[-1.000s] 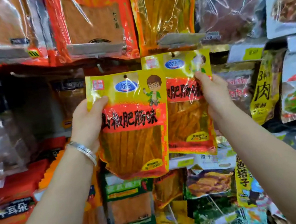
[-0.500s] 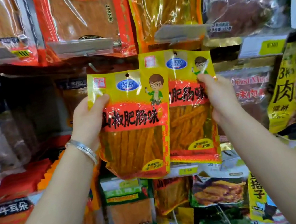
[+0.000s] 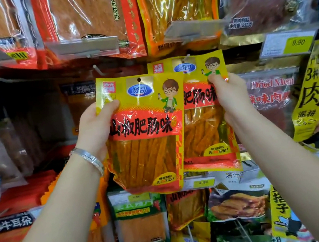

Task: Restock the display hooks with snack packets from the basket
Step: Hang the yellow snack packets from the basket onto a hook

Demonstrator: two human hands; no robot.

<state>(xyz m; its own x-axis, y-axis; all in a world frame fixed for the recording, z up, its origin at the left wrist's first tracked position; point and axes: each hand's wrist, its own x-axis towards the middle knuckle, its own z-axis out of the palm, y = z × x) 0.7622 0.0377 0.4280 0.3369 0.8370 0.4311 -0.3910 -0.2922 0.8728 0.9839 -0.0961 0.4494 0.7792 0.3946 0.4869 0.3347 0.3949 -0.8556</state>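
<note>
Item: glossy yellow-and-red plastic snack packet (image 3: 144, 135), gripped at its edge by the left hand (image 3: 95, 128), hang-hole (image 3: 139, 79) uppermost, probably for the bare wire hook (image 3: 99, 70) above. Twin packet (image 3: 203, 126) behind, apparently already hung; right hand (image 3: 231, 97) pinches it, likely steadying.

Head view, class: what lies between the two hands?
Front packet in left hand, overlapping rear packet in right hand; head view shows it.

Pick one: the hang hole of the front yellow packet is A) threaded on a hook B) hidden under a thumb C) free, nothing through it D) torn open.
C: the hole in the front packet shows as a clear dark dot with nothing through it, lower than the bare hook up-left.
</note>
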